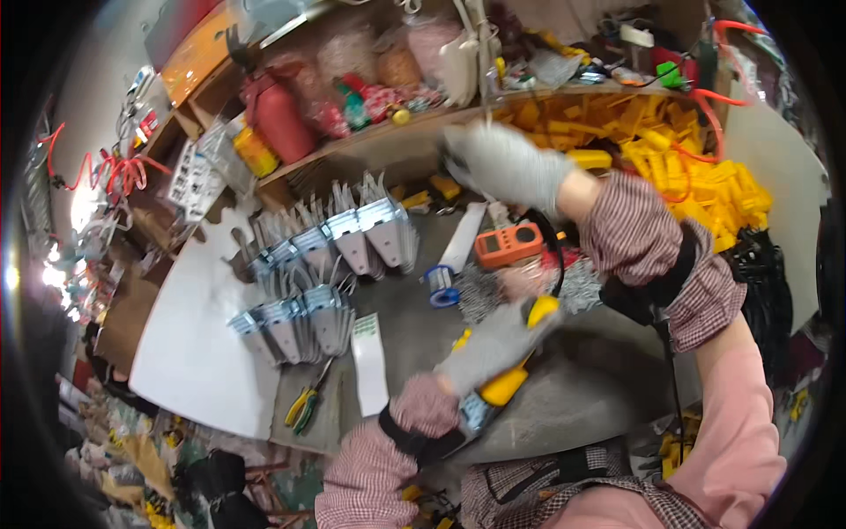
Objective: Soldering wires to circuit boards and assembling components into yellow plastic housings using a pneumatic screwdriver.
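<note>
My left hand (502, 349), in a grey glove, is closed round a yellow plastic part (504, 386) with a metal end (476, 411), low over the grey work surface. Part of that piece is hidden by the fingers. My right hand (509, 166), also gloved, is raised near the shelf front. Motion smears its fingers, and a dark shape shows at their tips, too blurred to name. Between the hands lie an orange device (508, 245), a blue spool of wire (441, 286) and a heap of small grey metal pieces (483, 295).
Metal parts with wires (379, 231) stand in rows at left. Pliers (305, 407) with yellow-green handles lie beside a white strip (370, 363). Yellow plastic parts (696, 189) are heaped at far right. A red cylinder (275, 115) and bags line the shelf; a coiled orange hose (716, 97) hangs right.
</note>
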`<act>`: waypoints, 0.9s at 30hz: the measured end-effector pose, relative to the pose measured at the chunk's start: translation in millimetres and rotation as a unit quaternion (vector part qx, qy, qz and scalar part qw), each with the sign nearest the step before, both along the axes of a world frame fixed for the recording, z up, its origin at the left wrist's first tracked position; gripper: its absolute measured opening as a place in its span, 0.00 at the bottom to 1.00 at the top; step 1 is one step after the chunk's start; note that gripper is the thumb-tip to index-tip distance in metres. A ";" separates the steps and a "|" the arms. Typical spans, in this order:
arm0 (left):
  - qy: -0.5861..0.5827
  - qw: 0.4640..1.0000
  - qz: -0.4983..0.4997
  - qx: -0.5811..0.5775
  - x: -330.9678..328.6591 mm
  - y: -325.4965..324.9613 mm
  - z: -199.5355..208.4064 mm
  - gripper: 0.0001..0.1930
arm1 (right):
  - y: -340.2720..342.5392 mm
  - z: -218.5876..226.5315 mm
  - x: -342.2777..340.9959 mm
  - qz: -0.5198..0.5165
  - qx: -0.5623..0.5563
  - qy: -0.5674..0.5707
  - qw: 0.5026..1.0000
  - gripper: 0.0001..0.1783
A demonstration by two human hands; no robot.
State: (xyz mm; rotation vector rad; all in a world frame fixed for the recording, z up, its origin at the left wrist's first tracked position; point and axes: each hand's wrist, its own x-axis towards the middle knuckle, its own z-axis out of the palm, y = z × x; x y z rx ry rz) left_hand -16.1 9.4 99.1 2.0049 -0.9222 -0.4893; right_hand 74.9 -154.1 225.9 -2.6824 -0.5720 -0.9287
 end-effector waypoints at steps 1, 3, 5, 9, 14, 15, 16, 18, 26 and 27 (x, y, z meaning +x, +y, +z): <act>-0.217 0.976 0.004 0.008 -3.3 11.7 -25.8 0.21 | -19.6 -27.5 -6.6 -0.059 -0.045 0.076 0.994 0.11; -0.163 0.972 0.139 0.093 12.4 67.3 -36.7 0.26 | -47.3 -63.8 -26.9 -0.079 -0.076 0.177 0.978 0.14; -0.334 0.814 0.383 0.281 30.6 156.0 -139.7 0.36 | -57.6 -88.7 -26.9 -0.107 -0.123 0.257 0.953 0.13; -0.168 0.956 0.187 0.152 8.6 171.0 -119.8 0.30 | -73.9 -105.8 -11.2 -0.113 -0.145 0.300 0.936 0.12; -0.256 0.870 0.345 0.243 71.3 195.7 -119.0 0.39 | -37.3 -119.5 20.8 -0.132 -0.205 0.279 0.929 0.13; -0.224 0.870 0.350 0.265 84.6 201.3 -127.3 0.43 | -33.3 -120.4 24.5 -0.134 -0.181 0.274 0.935 0.13; -0.226 0.887 0.338 0.219 93.2 203.7 -133.4 0.45 | -30.7 -125.8 23.6 -0.134 -0.154 0.274 0.940 0.14; -0.198 0.918 0.308 0.155 111.4 179.5 -120.7 0.45 | -76.5 -136.3 50.0 -0.143 -0.196 0.283 0.928 0.14; 0.089 0.922 0.321 -0.197 35.7 155.4 -61.1 0.24 | 92.2 -155.2 -57.3 0.156 0.293 0.316 0.889 0.14; 0.099 0.922 0.309 -0.210 27.9 150.2 -56.8 0.20 | 101.8 -157.2 -66.2 0.192 0.377 0.324 0.846 0.15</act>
